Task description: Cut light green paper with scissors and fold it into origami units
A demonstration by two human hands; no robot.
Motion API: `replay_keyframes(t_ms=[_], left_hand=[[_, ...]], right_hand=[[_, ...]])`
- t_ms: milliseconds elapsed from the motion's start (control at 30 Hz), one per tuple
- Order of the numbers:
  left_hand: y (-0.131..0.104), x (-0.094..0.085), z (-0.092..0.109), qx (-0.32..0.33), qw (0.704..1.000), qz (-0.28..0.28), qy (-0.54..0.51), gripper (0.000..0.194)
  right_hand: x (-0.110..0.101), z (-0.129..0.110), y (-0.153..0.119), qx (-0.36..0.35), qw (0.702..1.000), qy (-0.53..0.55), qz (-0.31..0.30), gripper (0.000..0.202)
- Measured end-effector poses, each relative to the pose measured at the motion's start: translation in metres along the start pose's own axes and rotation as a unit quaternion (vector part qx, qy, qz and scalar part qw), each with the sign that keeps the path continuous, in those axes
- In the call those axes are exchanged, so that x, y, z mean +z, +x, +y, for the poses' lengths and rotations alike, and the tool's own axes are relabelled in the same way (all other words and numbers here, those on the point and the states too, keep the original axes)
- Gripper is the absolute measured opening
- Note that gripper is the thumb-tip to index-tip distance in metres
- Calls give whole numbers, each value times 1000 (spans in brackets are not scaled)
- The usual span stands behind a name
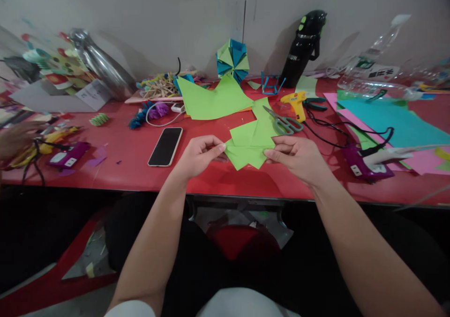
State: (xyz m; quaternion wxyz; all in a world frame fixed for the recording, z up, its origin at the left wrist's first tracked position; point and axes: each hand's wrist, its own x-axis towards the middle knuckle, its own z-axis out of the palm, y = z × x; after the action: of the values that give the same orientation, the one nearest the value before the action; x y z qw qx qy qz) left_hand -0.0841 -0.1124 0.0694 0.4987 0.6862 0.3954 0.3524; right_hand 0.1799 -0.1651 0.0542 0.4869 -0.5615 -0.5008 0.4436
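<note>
Between my two hands is a folded piece of green paper (248, 155), held just above the front part of the red table (168, 179). My left hand (206, 153) pinches its left corner between thumb and fingers. On the opposite side, my right hand (291, 154) grips the right corner in the same way. A crease runs straight across the paper between the hands. Just behind it lie grey-handled scissors (286, 125), partly over more green paper. A larger green sheet (214, 99) with a cut edge rests farther back.
A phone (165, 147) lies left of my hands. Right are a yellow glue gun (297, 102), its cord and a purple power strip (367, 162). A black bottle (304, 50) and a blue-green paper ball (232, 60) stand by the wall. Another person's hand (17, 141) shows far left.
</note>
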Motion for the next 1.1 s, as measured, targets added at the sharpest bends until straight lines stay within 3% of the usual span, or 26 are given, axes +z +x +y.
replay_keyframes(t_ms=[333, 600, 767, 900, 1100], left_hand=[[2, 3, 1, -24, 998, 9, 53, 17], [1, -1, -7, -101, 985, -84, 110, 21], [1, -2, -8, -122, 986, -116, 16, 26], [1, 1, -6, -147, 982, -92, -70, 39], [3, 20, -11, -126, 989, -49, -56, 43]], right_hand=[[1, 5, 2, -10, 1000, -13, -16, 47], [8, 15, 5, 58, 997, 48, -25, 43], [9, 17, 6, 66, 995, 67, -9, 46], [9, 17, 5, 61, 995, 74, -4, 45], [12, 18, 5, 63, 995, 81, -17, 46]])
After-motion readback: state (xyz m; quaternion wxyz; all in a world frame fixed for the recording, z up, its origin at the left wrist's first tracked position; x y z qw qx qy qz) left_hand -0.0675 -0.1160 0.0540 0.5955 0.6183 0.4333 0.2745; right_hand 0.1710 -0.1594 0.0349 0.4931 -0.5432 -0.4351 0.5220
